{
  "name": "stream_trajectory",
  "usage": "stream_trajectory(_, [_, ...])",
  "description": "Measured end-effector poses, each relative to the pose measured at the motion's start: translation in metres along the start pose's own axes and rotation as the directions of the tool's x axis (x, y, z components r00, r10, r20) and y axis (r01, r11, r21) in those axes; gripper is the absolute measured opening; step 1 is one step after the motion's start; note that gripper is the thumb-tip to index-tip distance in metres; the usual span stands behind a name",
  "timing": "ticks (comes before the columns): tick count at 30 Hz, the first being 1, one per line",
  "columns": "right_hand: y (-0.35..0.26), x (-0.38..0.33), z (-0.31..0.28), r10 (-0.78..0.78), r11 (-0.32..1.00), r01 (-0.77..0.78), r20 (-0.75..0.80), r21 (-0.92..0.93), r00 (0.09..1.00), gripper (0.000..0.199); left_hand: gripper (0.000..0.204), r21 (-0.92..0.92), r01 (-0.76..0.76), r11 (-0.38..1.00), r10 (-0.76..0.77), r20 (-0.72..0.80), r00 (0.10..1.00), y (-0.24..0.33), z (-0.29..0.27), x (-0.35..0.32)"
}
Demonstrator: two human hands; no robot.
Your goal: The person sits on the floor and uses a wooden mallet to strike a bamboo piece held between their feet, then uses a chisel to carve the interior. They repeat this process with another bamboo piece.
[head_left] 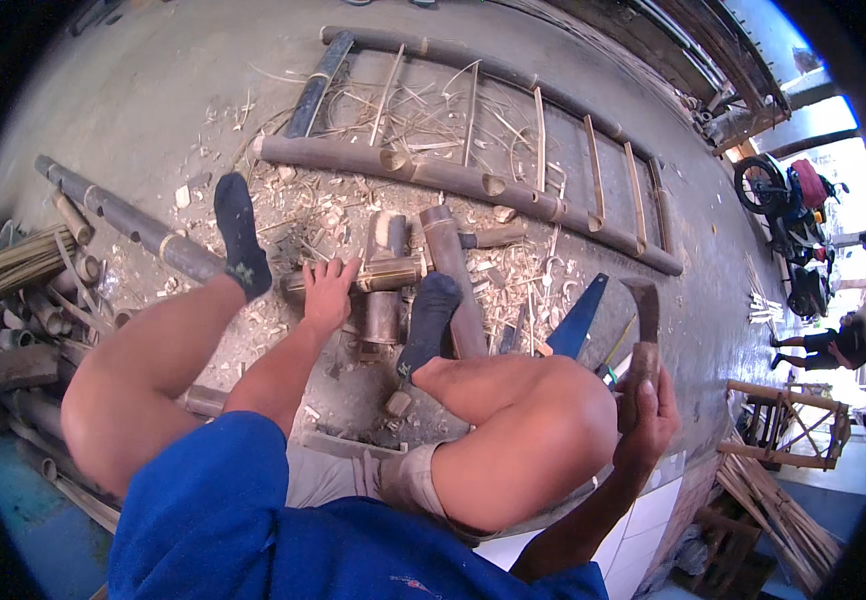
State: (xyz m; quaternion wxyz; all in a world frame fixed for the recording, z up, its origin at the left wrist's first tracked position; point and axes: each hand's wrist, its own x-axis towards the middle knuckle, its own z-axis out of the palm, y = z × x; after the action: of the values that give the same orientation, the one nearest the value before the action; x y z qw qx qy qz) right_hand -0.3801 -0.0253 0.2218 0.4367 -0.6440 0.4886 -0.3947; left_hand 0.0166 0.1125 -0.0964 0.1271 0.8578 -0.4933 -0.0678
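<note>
"Two hands to enter. State of each?"

"Item: my left hand [328,292], palm down, fingers spread on a length of bamboo [393,274]. Item: my right hand [650,408], closed around the handle of a hooked knife [645,312]."

"Location of the bamboo?"

"Between my feet, laid crosswise over a thick bamboo section [383,318], one end near an upright pole [450,265]."

"Condition of the work?"

"Part done, I judge. Shavings [513,283] litter the floor [193,95]; beyond my feet lies a frame [433,172], seemingly assembled, thin slats [594,165] across it, openings cut in its near rail. Outstanding, I'd say: the piece under my palm, loose and apart from that frame. Its finish beneath my fingers I cannot tell."

"Pose?"

"Left arm, reaching down between my legs. Right arm, bent, hand just beside my right knee [578,415], blade up and clear of the bamboo."

"Outlying stock?"

"One blue handsaw [577,320], near my right foot. One notched pole [148,228], left."
</note>
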Motion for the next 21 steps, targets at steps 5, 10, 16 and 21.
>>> stream_trajectory(5, [-0.001, 0.029, 0.049, 0.059, 0.997, -0.043, 0.287, -0.058, 0.956, 0.054, 0.078, -0.075, 0.001, 0.997, -0.001, 0.000, 1.000, 0.001, -0.004, -0.005])
stream_trajectory(10, [0.023, 0.056, 0.121, 0.221, 0.974, -0.169, 0.456, -0.154, 0.862, 0.050, 0.092, -0.084, 0.038, 0.996, -0.029, 0.098, 0.995, 0.006, -0.011, -0.002])
stream_trajectory(16, [0.072, 0.073, 0.213, 0.177, 0.975, -0.043, 0.646, -0.218, 0.742, 0.041, 0.102, -0.333, -0.172, 0.927, 0.076, -0.282, 0.956, 0.026, -0.049, 0.006])
stream_trajectory(21, [0.087, 0.090, 0.263, 0.255, 0.967, -0.150, 0.768, -0.206, 0.587, 0.049, 0.073, -0.327, -0.420, 0.847, 0.386, -0.166, 0.907, 0.044, -0.103, 0.048])
